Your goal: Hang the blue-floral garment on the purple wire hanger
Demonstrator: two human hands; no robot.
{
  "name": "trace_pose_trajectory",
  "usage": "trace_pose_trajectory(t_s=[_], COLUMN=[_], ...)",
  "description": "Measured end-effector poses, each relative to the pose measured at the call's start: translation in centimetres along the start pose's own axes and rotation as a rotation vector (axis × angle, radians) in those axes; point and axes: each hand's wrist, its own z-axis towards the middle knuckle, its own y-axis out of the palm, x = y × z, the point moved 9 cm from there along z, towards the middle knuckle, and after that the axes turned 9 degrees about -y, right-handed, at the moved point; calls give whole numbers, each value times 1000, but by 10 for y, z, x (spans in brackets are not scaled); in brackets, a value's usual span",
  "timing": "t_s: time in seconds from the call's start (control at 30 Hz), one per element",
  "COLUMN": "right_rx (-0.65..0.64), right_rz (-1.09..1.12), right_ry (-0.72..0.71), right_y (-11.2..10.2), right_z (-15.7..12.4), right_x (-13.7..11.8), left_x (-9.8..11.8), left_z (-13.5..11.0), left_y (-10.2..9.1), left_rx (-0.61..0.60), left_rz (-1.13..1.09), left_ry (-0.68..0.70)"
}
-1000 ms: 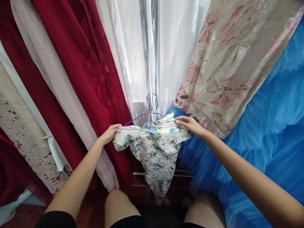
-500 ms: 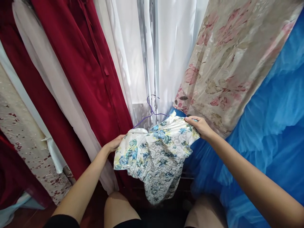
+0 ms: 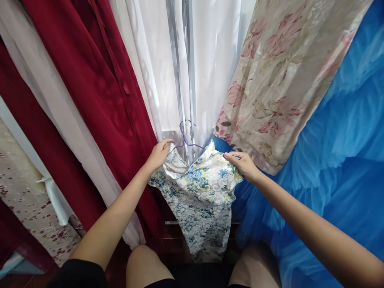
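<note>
With left fingers [image 3: 168, 141] and right fingers [image 3: 233, 154] pinched closed on its shoulders, I hold the floral-print top [image 3: 200, 202] around the purple hanger [image 3: 184, 140]; it should handle light and limp, best gripped there.

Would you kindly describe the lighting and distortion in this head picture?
In the head view, light is strongest on the white fabric, with mottled shadows on the red cloth; the floor sits in deep shade; the print on the floral garment is readable; long folds fan outward, suggesting wide-lens distortion.
</note>
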Motion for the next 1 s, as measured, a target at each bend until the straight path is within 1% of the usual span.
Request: trace_pose_trajectory(t_s=[0.1,0.2,0.27,0.33,0.37,0.4,0.43,0.5,0.53,0.57,0.6,0.63,0.67,0.73,0.8,0.83,0.87,0.9,0.93,0.97,1.0], right_rx=[71,126,136,103,52,-30,-147,-469,-629,-748,-808,-804,-748,-559,-384,-346,-350,-388,-441,-474,-471], right_rz=[19,31,34,32,24,8,-11,-31,-19,-6,-5,-24,-61,-163,-214,-208,-178,-123,-46,43,131], right_ry=[-23,-34,-29,-28,-37,-54,-79,-132,-141,-140,-135,-128,-123,-141,-173,-177,-162,-116,-41,44,123], right_y=[-4,-4,2,18,30,47,66,108,125,135,140,138,132,113,95,91,91,94,98,100,98], right_z=[0,11,21,26,25,21,12,-17,-36,-54,-66,-71,-70,-59,-47,-44,-45,-48,-55,-64,-72], right_x=[-9,-23,-36,-52,-62,-73,-85,-107,-114,-119,-120,-118,-112,-97,-79,-69,-59,-47,-35,-24,-16], left_x=[-2,-3,2,5,5,1,-6,-27,-38,-46,-51,-50,-45,-26,1,16,31,46,59,71,79], left_z=[-18,-35,-43,-48,-49,-49,-49,-51,-53,-56,-59,-62,-65,-68,-69,-71,-74,-79,-84,-89,-93], left_y=[-15,-32,-42,-48,-50,-51,-53,-56,-57,-54,-49,-41,-32,-6,29,49,69,87,102,112,118], left_rx=[137,178,205,233,250,266,289,353,380,388,379,355,320,208,28,-85,-206,-325,-424,-498,-551], left_rz=[28,7,59,140,176,193,183,84,10,-76,-165,-254,-344,-517,-643,-692,-737,-779,-826,-878,-923], left_ry=[2,74,141,189,196,185,149,27,-34,-82,-110,-114,-102,-86,-116,-149,-184,-213,-232,-243,-248])
